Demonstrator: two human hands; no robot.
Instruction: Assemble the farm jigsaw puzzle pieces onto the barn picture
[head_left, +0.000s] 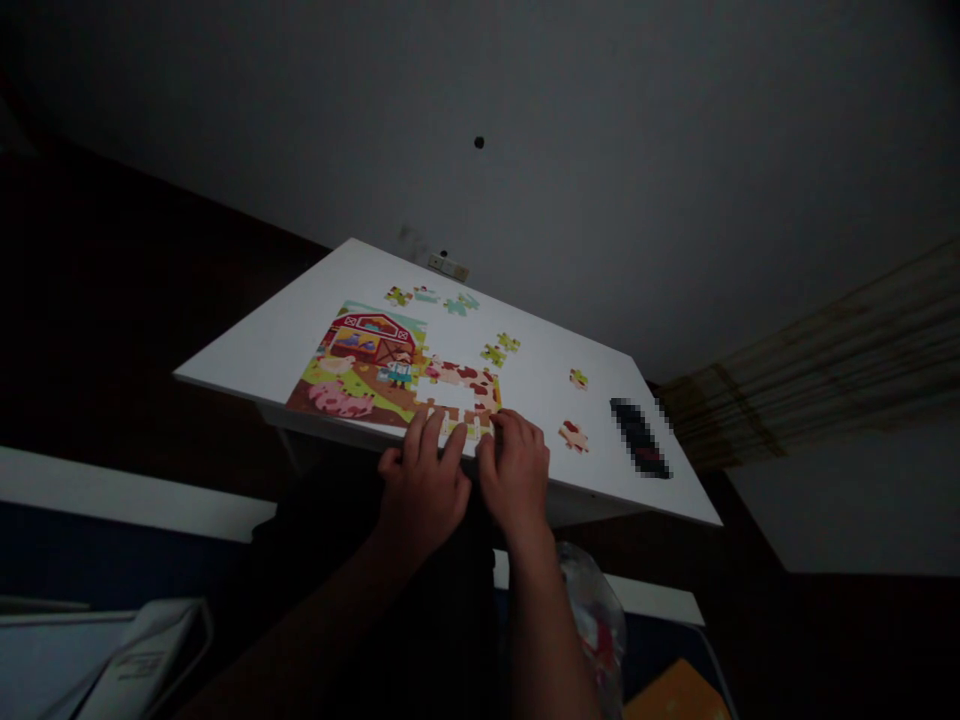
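A partly assembled farm jigsaw puzzle with a red barn, pigs and a spotted cow lies on a white table. My left hand rests at the table's near edge, its fingers pressing on puzzle pieces at the picture's lower right corner. My right hand sits right beside it, fingers curled onto the same edge pieces. Whether either hand grips a piece is hidden by the fingers. A loose brown-and-white piece lies just right of my right hand.
Several loose pieces lie scattered at the table's far side and middle, one more to the right. A dark, blurred rectangular object lies near the right edge. A clear plastic bag sits below the table. The room is dim.
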